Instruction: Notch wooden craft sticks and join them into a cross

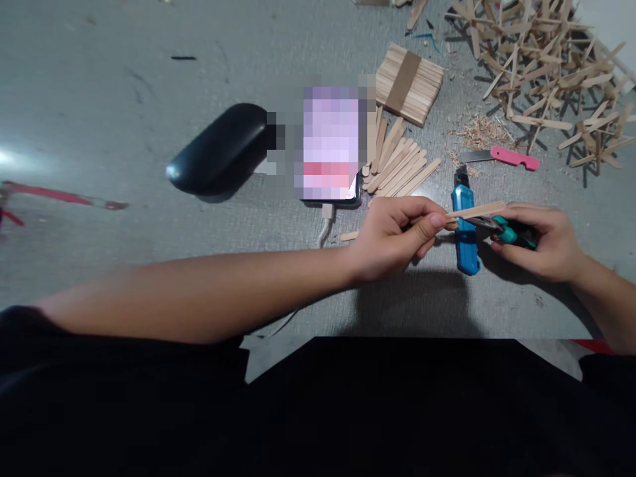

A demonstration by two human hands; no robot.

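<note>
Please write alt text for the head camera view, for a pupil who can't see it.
A person's left hand holds a wooden stick while the right hand grips green-handled pliers at it. A blue cutter lies on the table beneath; beyond are a pink knife, loose sticks and a heap of crossed sticks.

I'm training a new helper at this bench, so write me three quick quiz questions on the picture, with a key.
1. What does the right hand hold?
A) the pink-handled knife
B) the green-handled pliers
C) the white cable
2. True or false: a brown band goes across the bundle of sticks.
3. Fill in the colour: the cutter lying between the right hand and the left hand is ____.

Key: 1. B; 2. true; 3. blue.
</note>
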